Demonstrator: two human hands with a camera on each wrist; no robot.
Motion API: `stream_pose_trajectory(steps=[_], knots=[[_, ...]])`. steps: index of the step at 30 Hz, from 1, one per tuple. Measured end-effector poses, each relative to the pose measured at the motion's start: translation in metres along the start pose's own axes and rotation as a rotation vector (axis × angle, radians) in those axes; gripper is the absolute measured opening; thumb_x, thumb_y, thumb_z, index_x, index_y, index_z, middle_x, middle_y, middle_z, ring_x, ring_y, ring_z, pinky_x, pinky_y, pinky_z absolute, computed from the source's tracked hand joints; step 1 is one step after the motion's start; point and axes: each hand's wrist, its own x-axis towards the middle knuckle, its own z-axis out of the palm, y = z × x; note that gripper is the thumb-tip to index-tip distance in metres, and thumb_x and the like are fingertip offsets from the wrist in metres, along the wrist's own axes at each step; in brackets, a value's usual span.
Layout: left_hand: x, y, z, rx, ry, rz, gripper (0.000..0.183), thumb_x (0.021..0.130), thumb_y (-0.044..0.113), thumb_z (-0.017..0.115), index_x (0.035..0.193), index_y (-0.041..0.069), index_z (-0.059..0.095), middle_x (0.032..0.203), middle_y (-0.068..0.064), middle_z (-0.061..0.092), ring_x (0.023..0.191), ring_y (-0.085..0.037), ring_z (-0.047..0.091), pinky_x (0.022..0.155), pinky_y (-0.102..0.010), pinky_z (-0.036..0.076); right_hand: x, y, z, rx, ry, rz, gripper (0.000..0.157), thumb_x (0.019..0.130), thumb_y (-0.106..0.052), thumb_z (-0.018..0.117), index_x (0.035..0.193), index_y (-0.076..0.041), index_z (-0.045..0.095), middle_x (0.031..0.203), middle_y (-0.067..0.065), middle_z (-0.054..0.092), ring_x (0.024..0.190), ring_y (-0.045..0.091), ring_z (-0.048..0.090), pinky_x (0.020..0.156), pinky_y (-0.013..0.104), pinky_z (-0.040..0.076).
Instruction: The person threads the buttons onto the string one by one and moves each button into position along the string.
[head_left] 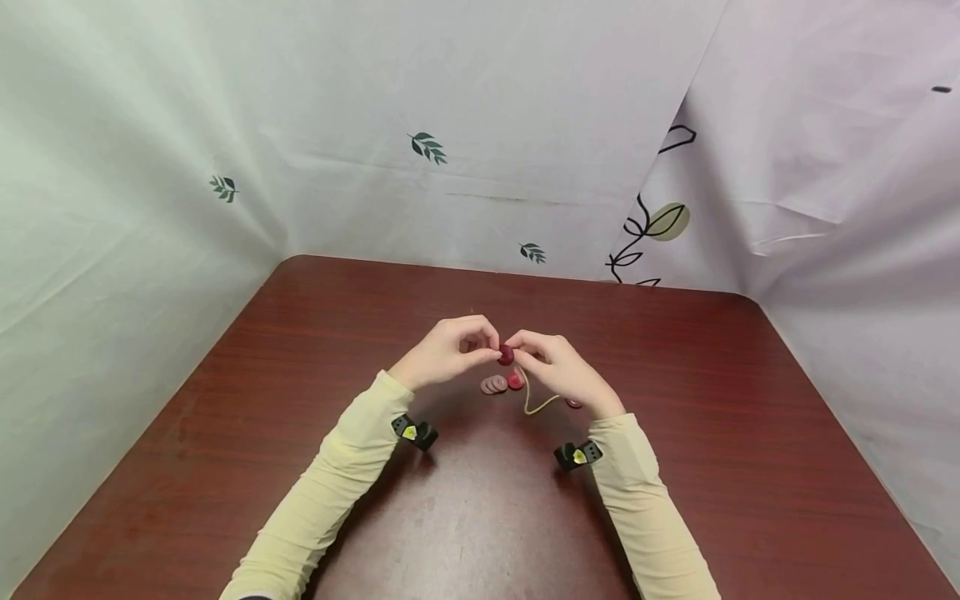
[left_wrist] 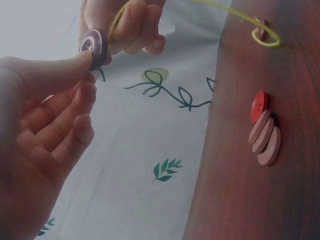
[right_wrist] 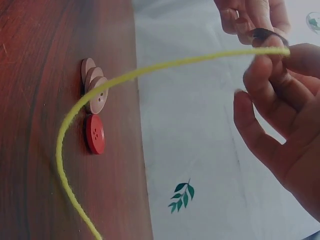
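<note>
My left hand [head_left: 450,352] pinches a dark maroon button [left_wrist: 94,49] between thumb and fingers, its holed face showing in the left wrist view. Right beside it, my right hand [head_left: 561,367] pinches a yellow cord [right_wrist: 63,155] close to its end, fingertips at the button's edge. From those fingers the cord hangs in a loose curve towards the table. Its far part loops at another reddish button [left_wrist: 261,30], which lies partly behind my right wrist in the head view. Whether the cord's tip is inside a hole of the maroon button I cannot tell.
Below the hands, several pinkish-brown buttons [right_wrist: 96,95] overlap in a row on the dark red wooden table [head_left: 465,517]. A bright red button [right_wrist: 95,134] sits at the end of that row. White cloth [head_left: 360,200] with leaf prints hangs behind the table and along its sides.
</note>
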Motion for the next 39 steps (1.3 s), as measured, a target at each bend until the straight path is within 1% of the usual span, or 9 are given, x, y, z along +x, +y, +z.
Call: stream_pose_trajectory(steps=[4, 8, 10, 19, 22, 26, 30, 34, 39], knots=[[-0.0005, -0.0005, -0.0007, -0.008, 0.015, -0.013, 0.01, 0.086, 0.009, 0.072, 0.089, 0.01, 0.063, 0.079, -0.002, 0.062, 0.069, -0.008, 0.054, 0.061, -0.021, 0.042, -0.0008, 0.0021, 0.0004, 0.019, -0.041, 0.0, 0.019, 0.093, -0.002, 0.051, 0.107, -0.008, 0.062, 0.074, 0.012, 0.064, 0.064, 0.016, 0.055, 0.061, 0.021, 0.039], [-0.0003, -0.0001, -0.0017, -0.026, 0.02, -0.031, 0.009, 0.087, 0.01, 0.071, 0.089, 0.011, 0.063, 0.078, -0.002, 0.062, 0.069, -0.009, 0.054, 0.063, -0.021, 0.043, -0.0007, 0.0034, 0.0005, 0.032, -0.061, -0.008, 0.017, 0.093, -0.007, 0.058, 0.11, -0.01, 0.06, 0.075, 0.008, 0.064, 0.063, 0.012, 0.051, 0.059, 0.021, 0.038], [-0.0003, -0.0001, -0.0021, -0.031, 0.02, -0.037, 0.009, 0.087, 0.01, 0.071, 0.089, 0.011, 0.063, 0.077, -0.002, 0.062, 0.069, -0.009, 0.055, 0.063, -0.022, 0.044, -0.0004, 0.0033, 0.0005, 0.047, -0.07, -0.015, 0.018, 0.093, -0.01, 0.061, 0.111, -0.01, 0.06, 0.074, 0.007, 0.064, 0.063, 0.016, 0.053, 0.059, 0.021, 0.038], [-0.0001, 0.0029, -0.0032, -0.025, 0.027, -0.075, 0.008, 0.087, 0.011, 0.071, 0.088, 0.011, 0.063, 0.075, -0.001, 0.063, 0.069, -0.011, 0.057, 0.064, -0.022, 0.046, 0.001, 0.0012, 0.0017, 0.027, -0.045, -0.014, 0.018, 0.091, -0.009, 0.065, 0.108, -0.01, 0.06, 0.071, 0.0, 0.062, 0.059, 0.007, 0.049, 0.057, 0.022, 0.036], [-0.0004, 0.0032, -0.0031, -0.03, 0.037, -0.086, 0.008, 0.087, 0.011, 0.071, 0.089, 0.01, 0.062, 0.077, -0.002, 0.065, 0.071, -0.011, 0.059, 0.067, -0.023, 0.048, 0.0012, 0.0012, 0.0021, 0.021, -0.03, -0.02, 0.018, 0.091, -0.01, 0.066, 0.108, -0.011, 0.06, 0.071, 0.0, 0.063, 0.059, 0.012, 0.051, 0.058, 0.023, 0.037], [-0.0007, 0.0027, -0.0031, -0.042, 0.051, -0.095, 0.009, 0.088, 0.014, 0.071, 0.09, 0.01, 0.062, 0.08, -0.002, 0.067, 0.074, -0.011, 0.061, 0.072, -0.024, 0.051, 0.0017, 0.0017, 0.002, 0.019, -0.004, -0.017, 0.019, 0.091, -0.013, 0.066, 0.109, -0.011, 0.06, 0.073, 0.007, 0.065, 0.062, 0.023, 0.055, 0.06, 0.024, 0.04], [-0.0004, 0.0027, -0.0037, -0.05, 0.054, -0.101, 0.01, 0.088, 0.015, 0.071, 0.09, 0.011, 0.062, 0.08, -0.003, 0.067, 0.075, -0.012, 0.062, 0.073, -0.025, 0.051, 0.002, 0.0021, 0.0015, 0.019, 0.005, -0.013, 0.021, 0.091, -0.014, 0.066, 0.111, -0.011, 0.059, 0.077, 0.017, 0.066, 0.063, 0.016, 0.054, 0.061, 0.026, 0.04], [0.0002, 0.0035, -0.0037, -0.056, 0.056, -0.102, 0.009, 0.088, 0.015, 0.071, 0.091, 0.011, 0.063, 0.082, -0.003, 0.068, 0.076, -0.011, 0.063, 0.073, -0.025, 0.052, 0.0017, 0.0025, 0.0014, 0.017, 0.008, -0.012, 0.024, 0.091, -0.014, 0.067, 0.112, -0.01, 0.058, 0.078, 0.019, 0.066, 0.062, 0.008, 0.051, 0.06, 0.024, 0.039], [0.0008, 0.0028, -0.0028, -0.066, 0.06, -0.103, 0.009, 0.088, 0.013, 0.07, 0.091, 0.011, 0.062, 0.083, -0.003, 0.069, 0.077, -0.01, 0.064, 0.073, -0.024, 0.052, 0.0011, 0.0045, 0.0015, 0.026, 0.015, -0.003, 0.026, 0.09, -0.014, 0.068, 0.114, -0.011, 0.058, 0.079, 0.02, 0.066, 0.062, 0.007, 0.051, 0.06, 0.023, 0.039]])
